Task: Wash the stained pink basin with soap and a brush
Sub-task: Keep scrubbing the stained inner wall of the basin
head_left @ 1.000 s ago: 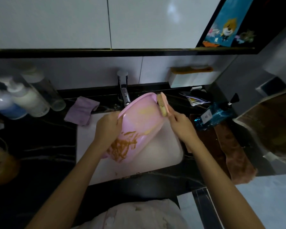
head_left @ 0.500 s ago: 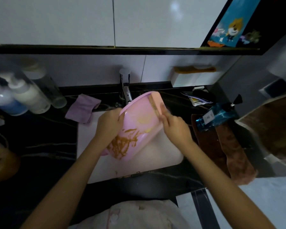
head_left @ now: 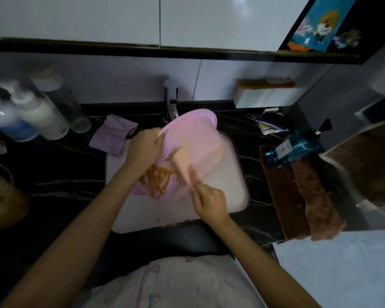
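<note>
The pink basin (head_left: pixel 196 138) stands tilted over the white sink (head_left: pixel 233 196), its inside smeared with brown stains (head_left: pixel 158 177) in the lower part. My left hand (head_left: pixel 142 150) grips the basin's left rim. My right hand (head_left: pixel 209 201) holds the handle of a pale brush (head_left: pixel 180 163), blurred by motion, whose head lies against the basin's inside just above the stains.
A chrome tap (head_left: pixel 171 101) stands behind the basin. A purple cloth (head_left: pixel 113 136) and pump bottles (head_left: pixel 31 114) sit at the left on the black counter. A blue soap bottle (head_left: pixel 296 147) and brown towels (head_left: pixel 302 196) lie at the right.
My right hand has swept the brush from the basin's upper right rim down and left across the inside to the stained area. The left hand keeps its hold on the rim.
</note>
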Available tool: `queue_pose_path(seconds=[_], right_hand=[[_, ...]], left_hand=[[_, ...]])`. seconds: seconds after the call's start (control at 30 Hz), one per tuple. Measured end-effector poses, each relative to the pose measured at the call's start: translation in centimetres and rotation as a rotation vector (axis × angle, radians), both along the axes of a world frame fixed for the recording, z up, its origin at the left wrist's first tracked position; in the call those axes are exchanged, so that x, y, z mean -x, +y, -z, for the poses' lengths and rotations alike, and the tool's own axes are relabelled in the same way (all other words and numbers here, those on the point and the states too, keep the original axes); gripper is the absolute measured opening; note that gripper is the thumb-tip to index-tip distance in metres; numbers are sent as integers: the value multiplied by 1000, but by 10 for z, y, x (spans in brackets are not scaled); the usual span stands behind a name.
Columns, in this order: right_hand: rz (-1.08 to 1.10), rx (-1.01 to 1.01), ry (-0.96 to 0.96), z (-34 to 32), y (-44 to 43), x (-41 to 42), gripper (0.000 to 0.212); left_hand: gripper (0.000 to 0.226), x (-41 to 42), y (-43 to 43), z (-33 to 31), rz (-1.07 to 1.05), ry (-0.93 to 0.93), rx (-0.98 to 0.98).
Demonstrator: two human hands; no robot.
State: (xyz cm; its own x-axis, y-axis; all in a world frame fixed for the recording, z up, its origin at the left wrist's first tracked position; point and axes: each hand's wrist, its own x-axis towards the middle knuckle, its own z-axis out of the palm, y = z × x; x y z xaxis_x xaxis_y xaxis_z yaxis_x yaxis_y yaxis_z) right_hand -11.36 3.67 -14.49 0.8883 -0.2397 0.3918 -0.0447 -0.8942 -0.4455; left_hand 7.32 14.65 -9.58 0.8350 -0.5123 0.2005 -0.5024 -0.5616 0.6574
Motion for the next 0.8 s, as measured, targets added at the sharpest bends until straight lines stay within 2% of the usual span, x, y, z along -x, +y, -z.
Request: queue_pose_path(seconds=[0.07, 0.1, 0.13, 0.23, 0.27, 0.3, 0.4, 0.43, 0.53, 0.6, 0.7, 0.8], right_hand=[[-150, 230, 49, 6, -9, 0, 43], [-148, 283, 51, 6, -16, -5, 43], [-108, 253, 54, 4, -22, -10, 43], [228, -88, -14, -6, -13, -9, 46], [270, -151, -36, -4, -6, -6, 47], [233, -152, -39, -2, 3, -4, 50], [0, 135, 48, 4, 15, -4, 49], [20, 158, 65, 0, 15, -9, 46], [190, 33, 35, -15, 7, -14, 49], [249, 78, 32, -21, -1, -14, 50], [293, 105, 70, -30, -6, -16, 49], [363, 77, 64, -30, -13, -16, 50]], left_hand=[[45, -3, -1, 1, -6, 5, -1], [44, -2, 0, 3, -7, 24, 6], [43, -4, 1, 5, -7, 33, 10], [42, -3, 6, 11, -25, 68, 9], [43, -3, 6, 13, -26, 71, 7], [45, -3, 5, 13, -25, 83, 8], [46, -8, 1, 10, -3, 109, 4], [45, -11, 2, 9, 24, 148, 8], [46, -18, 9, 5, 119, 357, 38], [39, -17, 17, 5, 114, 432, 85], [29, -1, 33, 11, 62, 397, 186], [35, 23, 55, 39, -62, 347, 238]])
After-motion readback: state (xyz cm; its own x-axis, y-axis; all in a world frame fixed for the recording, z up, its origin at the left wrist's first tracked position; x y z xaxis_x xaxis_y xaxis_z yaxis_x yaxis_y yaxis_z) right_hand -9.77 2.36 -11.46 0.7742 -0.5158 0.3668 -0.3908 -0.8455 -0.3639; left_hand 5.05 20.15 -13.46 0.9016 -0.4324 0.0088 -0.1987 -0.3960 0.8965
